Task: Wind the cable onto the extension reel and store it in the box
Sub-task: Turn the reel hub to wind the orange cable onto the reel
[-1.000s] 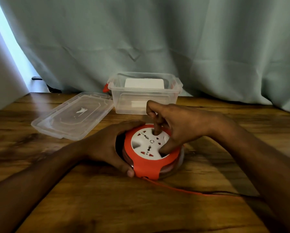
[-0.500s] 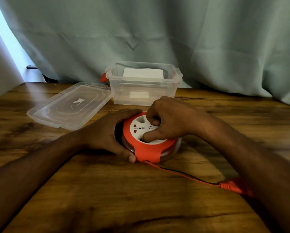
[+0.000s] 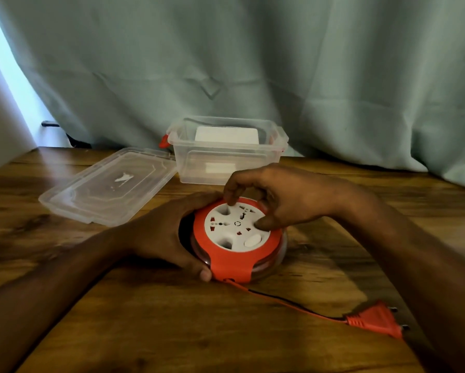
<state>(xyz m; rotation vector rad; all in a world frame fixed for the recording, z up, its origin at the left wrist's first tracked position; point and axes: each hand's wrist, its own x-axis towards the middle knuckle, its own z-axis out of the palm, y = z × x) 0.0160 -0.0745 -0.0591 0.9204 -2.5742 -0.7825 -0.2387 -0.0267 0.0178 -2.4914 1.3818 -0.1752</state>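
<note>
The round orange extension reel (image 3: 232, 261) with a white socket face lies flat on the wooden table (image 3: 172, 327). My left hand (image 3: 169, 232) grips its left side, thumb at the front edge. My right hand (image 3: 277, 196) is over the white face, one fingertip in a recess at the far left and the thumb pressing the right side. A thin orange cable (image 3: 288, 304) runs from the reel's front to the orange plug (image 3: 374, 319) lying at the right. The clear plastic box (image 3: 227, 153) stands open behind the reel.
The box's clear lid (image 3: 110, 185) lies flat to the left of the box. A white block (image 3: 226, 135) is seen through the box. A pale green curtain (image 3: 253, 63) hangs behind the table.
My right hand has turned the white face round. The cable outside the reel has grown shorter and the plug has slid into view toward the reel. The left hand has kept its hold.
</note>
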